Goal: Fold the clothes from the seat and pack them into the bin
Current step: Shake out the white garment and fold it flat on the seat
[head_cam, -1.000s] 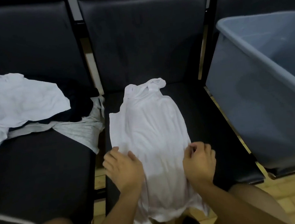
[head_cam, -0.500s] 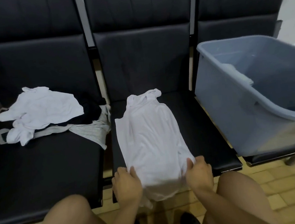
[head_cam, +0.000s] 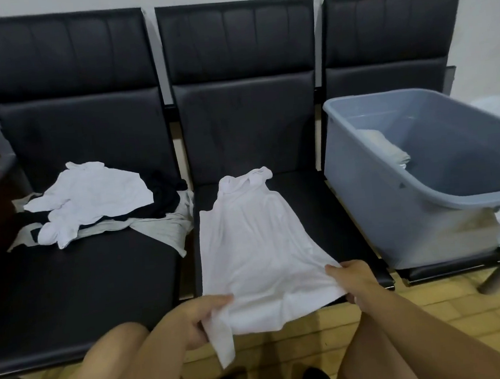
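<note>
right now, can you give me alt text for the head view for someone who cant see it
Both hands, left hand and right hand, grip the near hem of a white top spread on the middle black seat. A pile of unfolded clothes lies on the left seat, and a grey bin holding folded cloth sits on the right seat.

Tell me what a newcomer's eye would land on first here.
First, the white top spread on the middle seat, its near hem gripped by the left hand and right hand. Next, the pile of clothes on the left seat, and the grey-blue bin on the right seat.
</note>
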`<state>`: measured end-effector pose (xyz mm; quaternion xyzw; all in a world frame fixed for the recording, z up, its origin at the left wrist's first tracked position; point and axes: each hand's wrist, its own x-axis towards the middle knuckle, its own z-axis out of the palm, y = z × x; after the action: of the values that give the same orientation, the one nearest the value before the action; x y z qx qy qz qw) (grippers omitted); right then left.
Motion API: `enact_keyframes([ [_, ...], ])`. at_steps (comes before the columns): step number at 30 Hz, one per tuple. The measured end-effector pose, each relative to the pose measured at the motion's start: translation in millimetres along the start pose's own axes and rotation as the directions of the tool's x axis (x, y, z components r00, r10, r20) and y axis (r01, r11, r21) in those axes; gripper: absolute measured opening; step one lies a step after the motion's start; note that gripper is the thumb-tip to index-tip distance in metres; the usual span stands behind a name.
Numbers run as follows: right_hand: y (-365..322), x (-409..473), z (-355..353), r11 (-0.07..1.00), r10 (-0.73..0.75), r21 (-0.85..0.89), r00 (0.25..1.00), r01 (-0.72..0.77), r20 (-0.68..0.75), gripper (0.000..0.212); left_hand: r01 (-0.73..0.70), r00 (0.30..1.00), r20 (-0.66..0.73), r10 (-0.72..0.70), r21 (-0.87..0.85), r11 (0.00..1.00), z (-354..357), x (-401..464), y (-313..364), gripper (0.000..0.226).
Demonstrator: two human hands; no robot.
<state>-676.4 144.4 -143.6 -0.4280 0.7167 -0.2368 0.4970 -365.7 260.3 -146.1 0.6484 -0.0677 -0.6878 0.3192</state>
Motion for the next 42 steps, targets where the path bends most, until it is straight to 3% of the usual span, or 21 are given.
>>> enact_keyframes([
  [4, -1.2, -4.5, -10.8, 0.967, -0.070, -0.245, 0.998, 0.069, 0.004, 0.018, 0.184, 0.982, -0.094, -0.165, 0.261, 0.948, -5.1, -0.1, -7.9, 0.038],
  [7, -6.8, -9.6, -22.6, 0.936, -0.111, -0.344, 0.989, 0.072, -0.095, 0.020, 0.179, 0.973, -0.195, -0.121, 0.317, 0.931, -7.8, -3.4, -12.6, 0.023],
  [10, -9.4, -6.9, -33.6, 0.951, -0.088, -0.310, 0.976, 0.023, -0.198, 0.036, 0.062, 0.947, -0.320, 0.023, 0.253, 0.966, -8.7, -6.5, -16.4, 0.013],
  [15, -13.4, -19.7, -38.2, 0.962, -0.077, -0.274, 0.968, 0.009, -0.238, 0.040, -0.109, 0.874, -0.478, 0.090, -0.011, 0.994, -16.0, -4.4, -9.3, 0.034],
  [19, -16.7, -31.5, -35.0, 0.999, 0.033, -0.014, 0.979, -0.036, -0.202, 0.030, -0.211, 0.853, -0.475, 0.217, 0.067, 0.975, -8.2, -18.5, -11.6, 0.023],
  [22, -30.0, -42.9, -36.5, 0.934, 0.116, 0.351, 0.986, -0.067, -0.120, 0.008, -0.242, 0.893, -0.375, 0.247, 0.062, 0.968, -9.0, -29.2, -9.3, 0.029],
  [24, -32.8, -50.4, -41.3, 0.839, 0.134, 0.539, 0.987, -0.068, -0.084, 0.017, -0.243, 0.943, -0.243, 0.229, -0.032, 0.969, -9.9, -40.4, -5.6, 0.027],
  [26, -31.7, -58.9, -42.0, 0.753, 0.094, 0.655, 0.996, -0.072, 0.000, 0.016, -0.245, 0.963, -0.146, 0.228, -0.116, 0.963, -8.5, -53.0, -3.7, 0.018],
  [29, -30.3, -73.6, -38.6, 0.683, 0.052, 0.730, 0.999, -0.033, -0.004, 0.009, -0.258, 0.962, 0.005, 0.272, -0.292, 0.921, -3.3, -72.8, -3.8, 0.015],
  [33, -34.1, -94.6, -27.3, 0.616, 0.071, 0.788, 0.996, -0.004, -0.051, 0.034, -0.120, 0.887, 0.323, 0.331, -0.531, 0.839, 3.1, -93.7, -7.2, 0.007],
  [36, -40.4, -106.9, -18.6, 0.437, 0.019, 0.899, 1.000, -0.003, -0.007, 0.047, -0.045, 0.778, 0.467, 0.421, -0.626, 0.778, 7.2, -101.4, -3.5, 0.015],
  [38, -43.7, -113.5, -16.3, 0.334, -0.013, 0.942, 1.000, -0.004, 0.009, 0.049, -0.041, 0.629, 0.555, 0.545, -0.676, 0.736, 10.5, -105.0, 0.0, 0.010],
  [39, -44.3, -114.8, -15.5, 0.295, -0.020, 0.956, 1.000, 0.000, 0.007, 0.049, -0.062, 0.574, 0.561, 0.596, -0.696, 0.716, 12.4, -109.4, 0.6, 0.023],
  [40, -45.4, -117.7, -15.1, 0.268, -0.030, 0.963, 1.000, 0.005, 0.003, 0.049, -0.068, 0.555, 0.551, 0.623, -0.717, 0.694, 15.6, -114.4, 1.3, 0.030],
  [42, -51.8, -130.3, -15.4, 0.246, -0.074, 0.969, 0.997, 0.031, -0.013, 0.051, -0.132, 0.622, 0.450, 0.641, -0.746, 0.652, 27.2, -127.7, 2.7, 0.015],
])
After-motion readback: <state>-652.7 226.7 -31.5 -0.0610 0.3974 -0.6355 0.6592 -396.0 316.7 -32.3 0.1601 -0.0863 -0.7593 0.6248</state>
